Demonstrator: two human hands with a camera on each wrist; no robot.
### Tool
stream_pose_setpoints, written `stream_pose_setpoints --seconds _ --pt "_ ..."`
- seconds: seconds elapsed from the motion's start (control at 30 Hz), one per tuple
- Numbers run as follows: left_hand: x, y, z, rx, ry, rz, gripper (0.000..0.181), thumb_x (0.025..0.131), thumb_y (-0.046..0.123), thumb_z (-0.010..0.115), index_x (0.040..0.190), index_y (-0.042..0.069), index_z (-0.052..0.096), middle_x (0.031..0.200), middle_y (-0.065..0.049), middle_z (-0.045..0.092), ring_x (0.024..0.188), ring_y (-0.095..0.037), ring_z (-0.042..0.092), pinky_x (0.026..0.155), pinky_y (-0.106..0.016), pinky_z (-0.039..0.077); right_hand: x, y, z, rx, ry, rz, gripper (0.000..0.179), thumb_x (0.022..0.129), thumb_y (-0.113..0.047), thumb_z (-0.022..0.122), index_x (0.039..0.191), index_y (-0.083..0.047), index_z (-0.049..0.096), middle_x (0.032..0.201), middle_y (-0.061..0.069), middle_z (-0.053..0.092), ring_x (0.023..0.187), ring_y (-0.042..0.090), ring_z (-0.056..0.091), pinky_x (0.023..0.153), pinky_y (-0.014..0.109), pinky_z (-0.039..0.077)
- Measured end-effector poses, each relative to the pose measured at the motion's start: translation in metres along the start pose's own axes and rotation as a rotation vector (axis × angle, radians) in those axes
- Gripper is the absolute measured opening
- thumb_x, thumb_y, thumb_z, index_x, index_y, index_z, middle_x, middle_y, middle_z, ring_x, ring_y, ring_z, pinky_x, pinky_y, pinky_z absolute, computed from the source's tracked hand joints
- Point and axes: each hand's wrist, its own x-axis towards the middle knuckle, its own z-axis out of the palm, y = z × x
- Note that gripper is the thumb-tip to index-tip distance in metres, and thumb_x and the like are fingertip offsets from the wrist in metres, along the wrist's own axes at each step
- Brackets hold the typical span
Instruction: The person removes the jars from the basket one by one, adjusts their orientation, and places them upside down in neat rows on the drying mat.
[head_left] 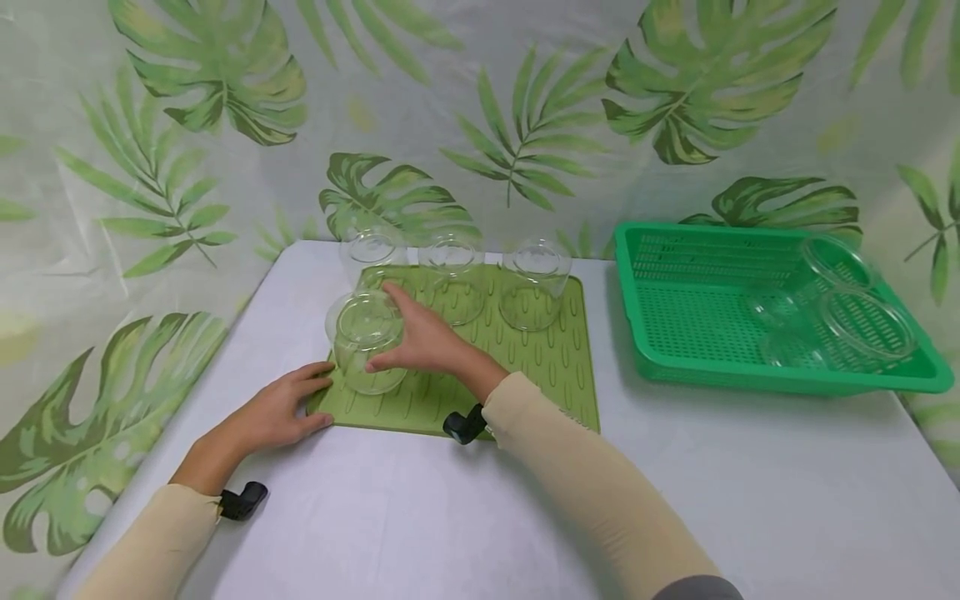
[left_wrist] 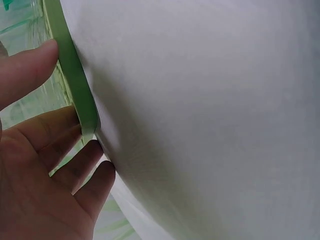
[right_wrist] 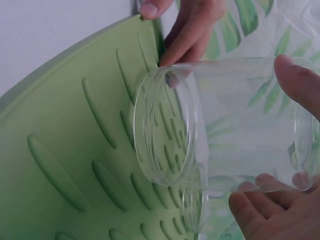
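My right hand (head_left: pixel 423 337) grips a clear glass jar (head_left: pixel 367 346) around its upper part, thumb on one side and fingers on the other. The jar is bottom up, its wide rim facing the green ribbed mat (head_left: pixel 480 400); whether the rim touches it I cannot tell. My left hand (head_left: pixel 281 408) rests at the mat's left front corner, fingertips against the edge. In the left wrist view, the thumb and fingers (left_wrist: pixel 92 185) lie along that green edge. Behind the held jar, three more clear jars stand on the mat: left jar (head_left: pixel 372 250), middle jar (head_left: pixel 452 279), right jar (head_left: pixel 536 287).
To the right stands a green plastic basket (head_left: pixel 637 333) with clear jars (head_left: pixel 866 325) lying tilted at its right end. A white cloth (head_left: pixel 420 517) covers the table. Leaf-patterned sheeting (head_left: pixel 525 108) hangs behind and on the left.
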Motion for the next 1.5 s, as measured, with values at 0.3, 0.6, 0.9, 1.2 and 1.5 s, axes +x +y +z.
stream_pose_setpoints --seconds 0.3,0.6,0.9,1.2,1.5 --pt "0.001 0.001 0.0 0.01 0.001 0.006 0.054 0.085 0.02 0.075 0.125 -0.014 0.061 0.145 -0.027 0.05 0.132 -0.048 0.048 0.106 -0.06 0.042 0.0 0.001 0.006 0.027 0.015 -0.012 0.111 0.076 -0.035 0.086 0.16 -0.025 0.014 0.163 0.005 0.032 0.147 0.029 0.038 0.118 0.05 0.037" --pt "0.001 0.0 0.002 0.008 0.027 0.016 0.053 0.083 0.018 0.075 0.124 -0.013 0.061 0.143 -0.028 0.051 0.131 -0.049 0.049 0.106 -0.061 0.042 0.002 0.004 0.012 0.039 0.012 -0.047 0.109 0.08 -0.035 0.083 0.16 -0.024 0.01 0.165 0.006 0.027 0.149 0.028 0.035 0.12 0.047 0.035" --pt "-0.003 0.002 0.005 0.069 0.074 0.095 0.048 0.085 0.013 0.073 0.122 -0.015 0.062 0.135 -0.028 0.058 0.126 -0.048 0.052 0.105 -0.06 0.043 0.001 0.004 0.014 0.059 0.01 -0.047 0.112 0.079 -0.031 0.084 0.16 -0.027 0.008 0.164 0.006 0.027 0.148 0.03 0.037 0.118 0.049 0.036" --pt "0.003 0.003 0.003 0.102 0.048 0.125 0.043 0.086 0.012 0.073 0.119 -0.014 0.064 0.132 -0.029 0.059 0.123 -0.047 0.054 0.103 -0.059 0.045 -0.001 0.004 0.014 0.097 0.013 -0.025 0.122 0.077 -0.032 0.086 0.161 -0.02 -0.001 0.168 0.009 0.013 0.154 0.029 0.023 0.123 0.049 0.029" --pt "0.001 0.006 0.002 0.102 0.023 0.077 0.044 0.087 0.012 0.072 0.12 -0.015 0.063 0.134 -0.03 0.057 0.125 -0.048 0.053 0.105 -0.058 0.045 -0.026 0.005 0.002 -0.114 0.053 -0.153 0.117 0.081 -0.046 0.079 0.161 -0.022 -0.003 0.168 0.009 0.014 0.155 0.029 0.018 0.123 0.056 0.024"
